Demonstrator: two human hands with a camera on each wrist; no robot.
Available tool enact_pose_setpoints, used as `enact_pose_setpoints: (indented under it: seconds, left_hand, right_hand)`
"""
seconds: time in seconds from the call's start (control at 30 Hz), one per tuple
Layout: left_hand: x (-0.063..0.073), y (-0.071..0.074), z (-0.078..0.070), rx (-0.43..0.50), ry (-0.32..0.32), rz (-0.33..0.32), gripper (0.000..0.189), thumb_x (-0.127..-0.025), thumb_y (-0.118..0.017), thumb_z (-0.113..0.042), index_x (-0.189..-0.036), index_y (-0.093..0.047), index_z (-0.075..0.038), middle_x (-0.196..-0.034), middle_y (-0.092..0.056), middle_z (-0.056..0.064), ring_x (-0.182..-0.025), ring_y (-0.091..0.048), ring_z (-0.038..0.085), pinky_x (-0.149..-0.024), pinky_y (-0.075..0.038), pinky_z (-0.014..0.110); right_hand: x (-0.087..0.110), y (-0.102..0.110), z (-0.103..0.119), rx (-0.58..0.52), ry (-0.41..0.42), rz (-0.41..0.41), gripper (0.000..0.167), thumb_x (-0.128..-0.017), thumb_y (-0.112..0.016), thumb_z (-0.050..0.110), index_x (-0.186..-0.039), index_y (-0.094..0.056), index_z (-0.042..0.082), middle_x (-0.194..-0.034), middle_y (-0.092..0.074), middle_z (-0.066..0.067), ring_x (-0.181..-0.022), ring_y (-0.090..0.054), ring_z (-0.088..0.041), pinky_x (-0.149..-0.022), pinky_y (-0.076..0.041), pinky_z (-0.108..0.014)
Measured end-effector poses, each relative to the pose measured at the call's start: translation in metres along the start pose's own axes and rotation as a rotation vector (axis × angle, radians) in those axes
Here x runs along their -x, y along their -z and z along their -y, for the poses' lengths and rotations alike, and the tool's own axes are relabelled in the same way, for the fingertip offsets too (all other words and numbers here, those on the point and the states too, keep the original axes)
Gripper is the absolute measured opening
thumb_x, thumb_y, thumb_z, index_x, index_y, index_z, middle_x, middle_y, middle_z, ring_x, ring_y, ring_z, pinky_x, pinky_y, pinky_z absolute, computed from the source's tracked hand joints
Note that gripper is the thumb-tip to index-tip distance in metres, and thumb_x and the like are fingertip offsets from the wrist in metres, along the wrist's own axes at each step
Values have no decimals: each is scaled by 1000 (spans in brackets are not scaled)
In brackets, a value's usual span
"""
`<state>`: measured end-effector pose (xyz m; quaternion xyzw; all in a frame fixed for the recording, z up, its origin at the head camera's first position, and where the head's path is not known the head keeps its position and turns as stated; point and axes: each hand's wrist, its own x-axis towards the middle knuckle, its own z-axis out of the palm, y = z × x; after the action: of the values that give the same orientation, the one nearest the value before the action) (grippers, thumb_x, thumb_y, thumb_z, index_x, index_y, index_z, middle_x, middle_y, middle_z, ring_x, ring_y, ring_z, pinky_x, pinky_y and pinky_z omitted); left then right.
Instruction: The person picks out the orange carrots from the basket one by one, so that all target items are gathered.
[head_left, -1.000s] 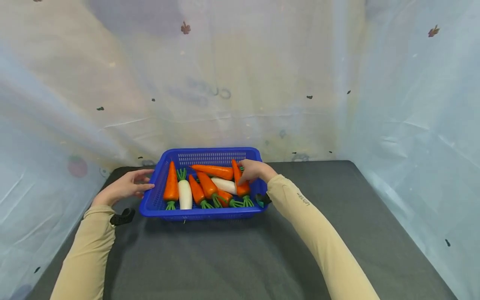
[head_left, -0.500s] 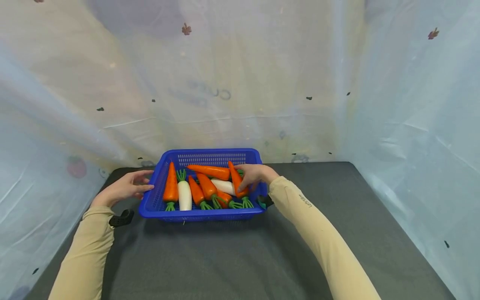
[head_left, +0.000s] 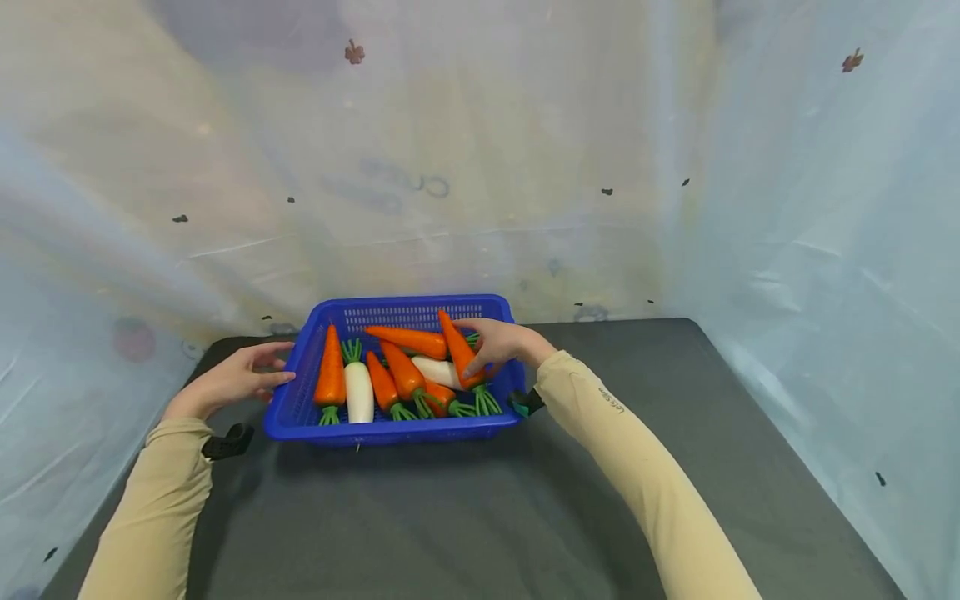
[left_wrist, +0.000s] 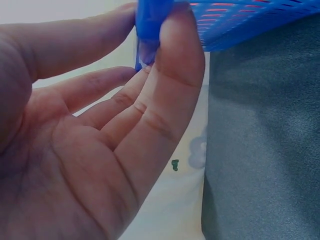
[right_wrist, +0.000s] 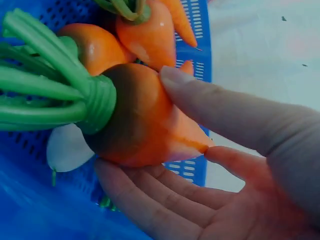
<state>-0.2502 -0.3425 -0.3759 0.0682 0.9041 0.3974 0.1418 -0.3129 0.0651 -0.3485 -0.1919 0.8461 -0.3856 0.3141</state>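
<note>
A blue plastic basket (head_left: 390, 432) stands on the dark table, with several orange carrots and two white radishes (head_left: 359, 393) inside. My left hand (head_left: 228, 382) holds the basket's left rim; in the left wrist view its thumb and fingers lie on either side of the blue rim (left_wrist: 150, 20). With my right hand (head_left: 501, 343) I grip a large carrot (head_left: 459, 348) at the right of the basket. Its green tops point toward me and its tip points away. The right wrist view shows the thumb on one side of this carrot (right_wrist: 142, 117) and the fingers on the other.
A dark cloth-like surface covers the table (head_left: 420, 517). Behind it hangs a pale, printed plastic sheet (head_left: 480, 167), which also runs along both sides. Other carrots (head_left: 330, 375) lie close together in the basket.
My right hand's fingers have closed around the right carrot. It has tilted, its tip leaning left, and seems slightly raised. My left hand stays at the rim; the head view has shifted a little.
</note>
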Motion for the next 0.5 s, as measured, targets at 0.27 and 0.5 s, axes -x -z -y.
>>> enact_pose_setpoints:
  seconds: [0.27,0.5]
  left_hand:
    - [0,-1,0,-1,-7,-8,76,-94,-62,-31,-148,-21,5,-122,-50,29,-95,-62,30,-79,-53,47]
    - [2,-1,2,-3,-11,-28,76,-94,-62,-31,-148,-23,4,-122,-51,30,-97,-62,32,-79,-54,47]
  right_hand:
    - [14,22,5,-172,75,-29,93,-83,-75,6,-154,-18,26,-127,-50,-21,-101,-62,-29,-84,-50,-51]
    - [36,47,5,-266,120,-66,90,-84,-75,9,-153,-20,29,-131,-47,-21,-104,-60,-35,-88,-48,-51]
